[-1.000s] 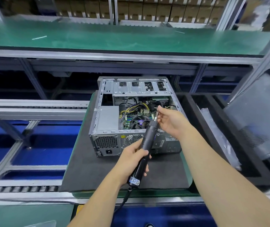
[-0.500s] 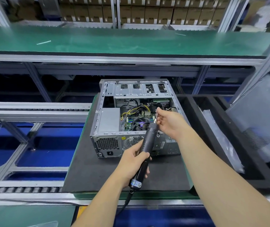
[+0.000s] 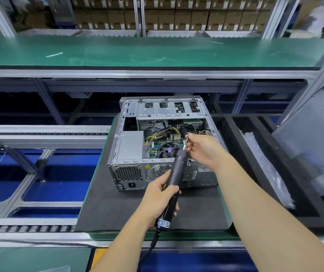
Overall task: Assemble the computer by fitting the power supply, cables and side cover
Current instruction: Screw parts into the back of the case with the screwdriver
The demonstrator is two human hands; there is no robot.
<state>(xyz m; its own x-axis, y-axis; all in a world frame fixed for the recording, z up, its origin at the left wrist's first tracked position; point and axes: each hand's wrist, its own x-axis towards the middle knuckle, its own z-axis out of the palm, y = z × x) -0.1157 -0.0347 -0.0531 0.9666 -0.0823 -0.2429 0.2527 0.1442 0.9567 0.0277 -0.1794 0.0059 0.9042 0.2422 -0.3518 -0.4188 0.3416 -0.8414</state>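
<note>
An open grey computer case (image 3: pixel 163 110) lies on its side on a black mat (image 3: pixel 118 209), rear panel toward me. A grey power supply (image 3: pixel 131 146) sits in its near left corner, with yellow and black cables (image 3: pixel 157 135) and a fan beside it. My left hand (image 3: pixel 160 195) grips a black electric screwdriver (image 3: pixel 173 177) by its body, tip pointing up over the case. My right hand (image 3: pixel 204 149) pinches the screwdriver's thin bit (image 3: pixel 186 143). A grey side cover (image 3: pixel 310 138) leans at the right.
Black foam trays (image 3: pixel 241 160) to the right hold a clear plastic bag (image 3: pixel 267 169). A roller conveyor (image 3: pixel 29 228) runs along the near edge, with blue frame gaps at left. A green shelf (image 3: pixel 137 52) spans above, and cartons stand behind it.
Both hands stay on the screwdriver in the same hold. The view has shifted slightly, so the case sits a little lower in the frame.
</note>
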